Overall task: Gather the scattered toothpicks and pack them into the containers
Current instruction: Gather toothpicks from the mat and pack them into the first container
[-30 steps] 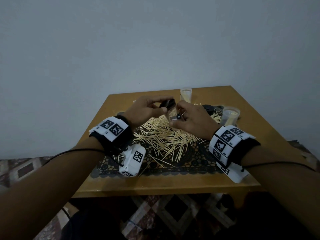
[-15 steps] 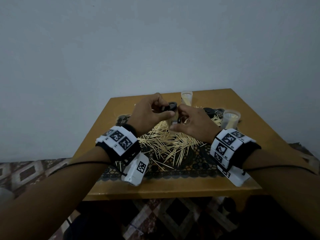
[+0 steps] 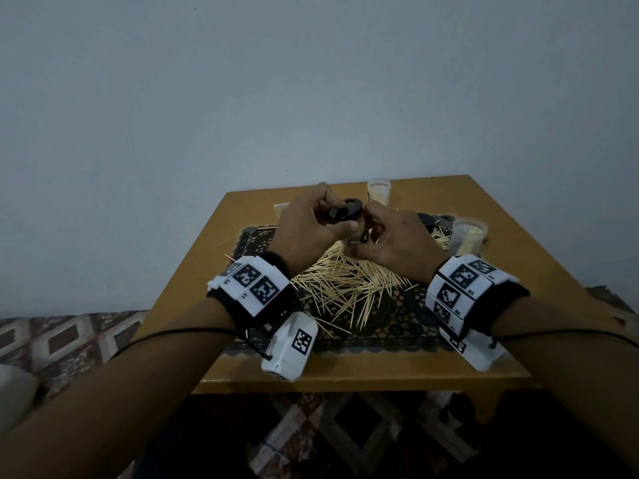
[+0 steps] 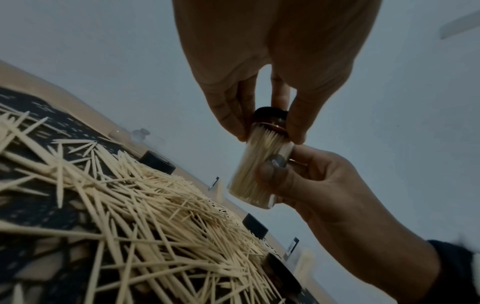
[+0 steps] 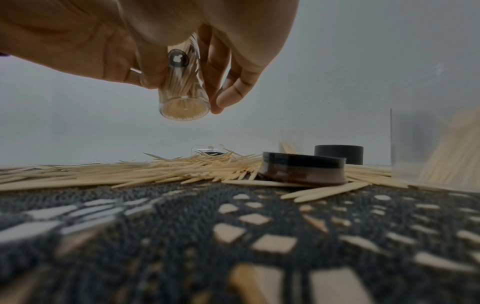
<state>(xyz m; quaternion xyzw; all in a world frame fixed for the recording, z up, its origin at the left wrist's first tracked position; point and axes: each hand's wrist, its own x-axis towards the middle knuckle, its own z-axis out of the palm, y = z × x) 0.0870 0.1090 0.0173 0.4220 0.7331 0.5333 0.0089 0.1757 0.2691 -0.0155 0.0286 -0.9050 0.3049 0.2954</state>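
Hands capping a toothpick jar above the table (image 3: 511, 271)

From the head view the hands are hiding most of the jar (image 4: 259, 164), packed with pale toothpicks, raised over the loose pile (image 3: 345, 288) mid-table; right hand (image 3: 390, 243) is clutching it, left hand (image 3: 307, 233) is pinching the black lid (image 4: 270, 119) onto it.

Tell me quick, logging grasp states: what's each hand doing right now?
Left hand: fingers pinching the black cap on top of the jar.
Right hand: gripping the clear jar packed with toothpicks.
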